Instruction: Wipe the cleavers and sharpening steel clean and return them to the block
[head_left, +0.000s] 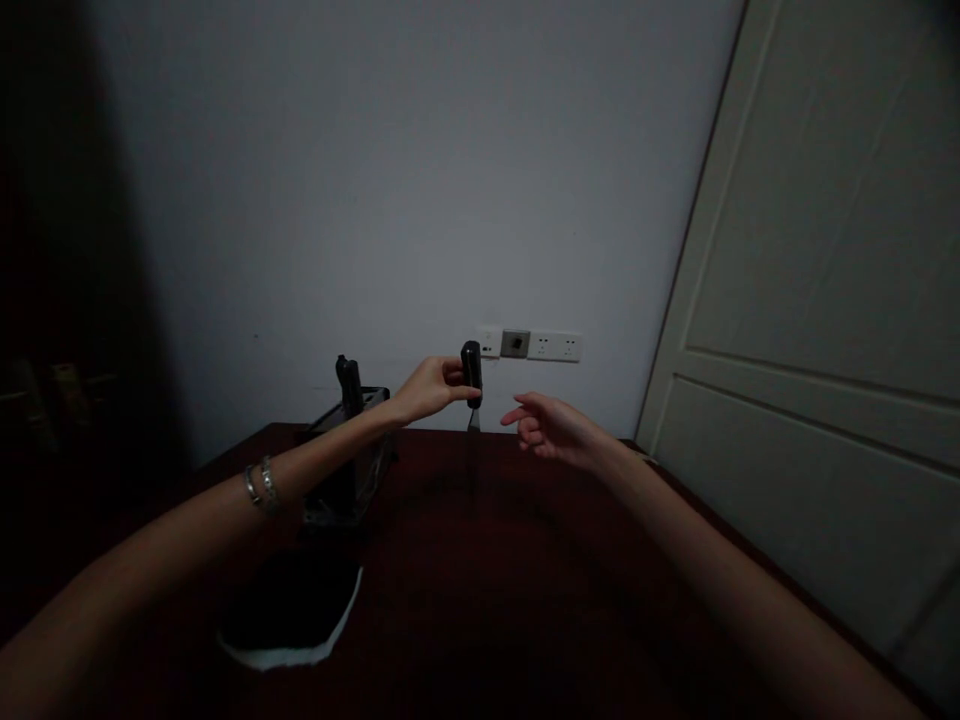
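My left hand (439, 388) is closed on the black handle of a knife (472, 372), gripping it between fingers and thumb. The knife hangs upright above the table, its blade pointing down and fading into the dark. To the right of the blade, apart from it, my right hand (551, 428) holds nothing; its index finger stretches toward the knife while the other fingers are partly curled. Behind my left forearm stands a dark knife holder (371, 465), partly hidden, with black handles (349, 385) sticking up from it.
On the dark red table (487, 580), a black item with a white edge (300, 655) lies at the front left. A pale wall with a row of sockets (555, 346) rises behind. A light panelled door (810, 300) stands on the right. The light is dim.
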